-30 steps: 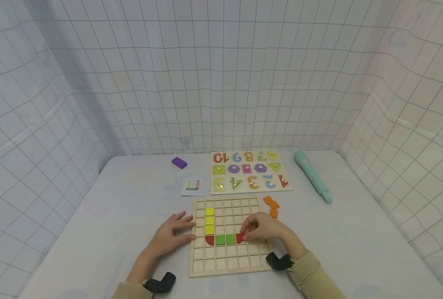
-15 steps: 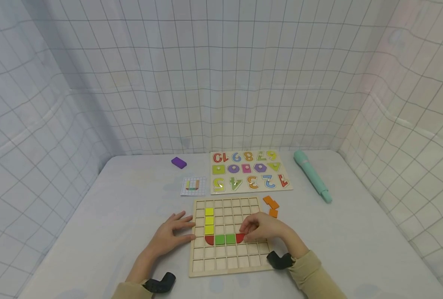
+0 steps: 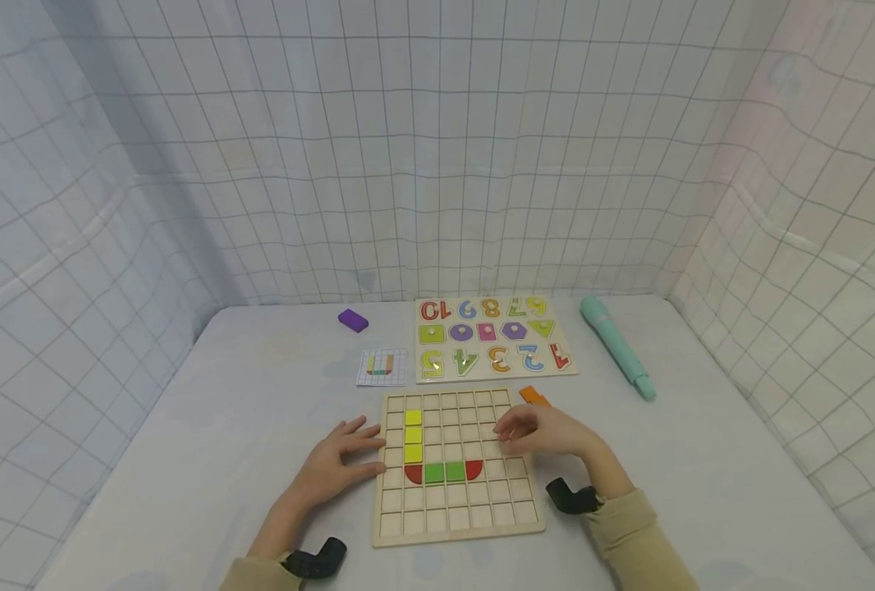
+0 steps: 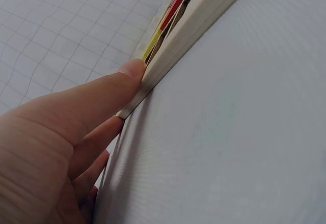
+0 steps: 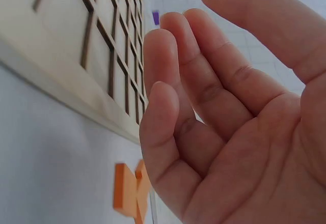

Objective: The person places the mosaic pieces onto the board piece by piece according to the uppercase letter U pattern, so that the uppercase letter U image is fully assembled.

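A wooden grid board (image 3: 448, 538) lies on the table. Three yellow square tiles (image 3: 413, 435) form a column in it. Below them runs a row: a dark red rounded tile (image 3: 414, 474), two green squares (image 3: 445, 473) and a red rounded tile (image 3: 474, 469). My left hand (image 3: 336, 464) touches the board's left edge, thumb and a fingertip on the rim in the left wrist view. Over the board's right side is my right hand (image 3: 544, 431), fingers loosely bent with nothing between them. Orange tiles (image 3: 532, 396) lie just beyond it, partly hidden; the right wrist view shows orange tiles (image 5: 125, 189) beside the board.
Behind the grid board lie a small pattern card (image 3: 382, 368) with a U shape and a number puzzle board (image 3: 497, 379). A purple block (image 3: 353, 320) is at the back left. A mint-green stick-like object (image 3: 618, 349) lies at the right. Grid-patterned cloth (image 3: 437, 164) hangs around the table.
My right hand has let go of the red rounded tile, which stays in the grid. It has moved up and to the right, towards the orange tiles. The left hand has stayed put.
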Available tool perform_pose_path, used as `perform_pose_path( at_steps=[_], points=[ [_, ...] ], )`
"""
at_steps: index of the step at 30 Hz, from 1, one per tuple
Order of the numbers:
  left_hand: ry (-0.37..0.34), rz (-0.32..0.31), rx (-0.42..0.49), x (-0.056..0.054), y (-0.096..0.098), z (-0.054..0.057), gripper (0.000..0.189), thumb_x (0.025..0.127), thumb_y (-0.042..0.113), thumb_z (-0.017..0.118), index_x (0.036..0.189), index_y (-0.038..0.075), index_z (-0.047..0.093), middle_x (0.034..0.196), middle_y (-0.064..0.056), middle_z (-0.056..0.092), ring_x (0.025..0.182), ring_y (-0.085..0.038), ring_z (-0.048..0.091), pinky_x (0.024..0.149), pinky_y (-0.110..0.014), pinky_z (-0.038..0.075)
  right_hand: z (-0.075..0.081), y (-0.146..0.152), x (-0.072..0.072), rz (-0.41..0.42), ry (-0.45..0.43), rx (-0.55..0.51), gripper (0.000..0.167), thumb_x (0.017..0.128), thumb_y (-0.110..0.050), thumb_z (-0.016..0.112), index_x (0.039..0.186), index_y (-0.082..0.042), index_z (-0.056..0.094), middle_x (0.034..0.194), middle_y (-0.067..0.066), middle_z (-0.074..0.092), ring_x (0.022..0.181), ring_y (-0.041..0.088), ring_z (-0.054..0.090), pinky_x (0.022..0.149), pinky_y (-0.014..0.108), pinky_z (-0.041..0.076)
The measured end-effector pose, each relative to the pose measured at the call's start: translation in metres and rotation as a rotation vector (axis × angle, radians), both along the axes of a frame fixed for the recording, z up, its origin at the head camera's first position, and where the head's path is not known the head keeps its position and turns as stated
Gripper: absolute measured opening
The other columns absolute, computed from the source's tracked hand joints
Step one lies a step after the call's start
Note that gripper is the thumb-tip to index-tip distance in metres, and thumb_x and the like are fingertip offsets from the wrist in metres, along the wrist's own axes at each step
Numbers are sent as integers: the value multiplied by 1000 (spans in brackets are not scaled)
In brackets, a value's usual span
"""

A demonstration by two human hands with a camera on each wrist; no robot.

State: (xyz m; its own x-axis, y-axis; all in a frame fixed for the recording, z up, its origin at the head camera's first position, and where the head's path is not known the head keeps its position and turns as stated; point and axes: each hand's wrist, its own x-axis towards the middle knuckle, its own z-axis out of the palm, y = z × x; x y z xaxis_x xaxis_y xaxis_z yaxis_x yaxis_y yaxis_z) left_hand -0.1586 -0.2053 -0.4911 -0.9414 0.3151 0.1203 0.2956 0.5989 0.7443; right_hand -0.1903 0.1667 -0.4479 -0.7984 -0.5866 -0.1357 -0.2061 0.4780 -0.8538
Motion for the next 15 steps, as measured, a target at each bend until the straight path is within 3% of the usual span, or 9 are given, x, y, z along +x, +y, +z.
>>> perform_pose_path(
  at_steps=[5, 15],
  points=[
    [-2, 3, -1, -1, 0, 0, 46, 74, 41, 77, 112, 15, 71, 130, -3, 57, 137, -30, 29, 116, -48, 15, 5, 14, -3, -53, 59, -35, 29, 83, -18, 72, 107, -3, 66, 95, 4, 66, 82, 17, 61, 69, 27, 51],
    [2, 0, 0, -1, 0, 0, 47, 74, 42, 77, 112, 15, 71, 130, -4, 57, 137, -30, 29, 116, -48, 15, 3, 41, -9, -216, 87, -83, 33, 85, -19, 71, 111, 0, 63, 96, 5, 68, 91, 18, 62, 79, 28, 53]
  ],
)
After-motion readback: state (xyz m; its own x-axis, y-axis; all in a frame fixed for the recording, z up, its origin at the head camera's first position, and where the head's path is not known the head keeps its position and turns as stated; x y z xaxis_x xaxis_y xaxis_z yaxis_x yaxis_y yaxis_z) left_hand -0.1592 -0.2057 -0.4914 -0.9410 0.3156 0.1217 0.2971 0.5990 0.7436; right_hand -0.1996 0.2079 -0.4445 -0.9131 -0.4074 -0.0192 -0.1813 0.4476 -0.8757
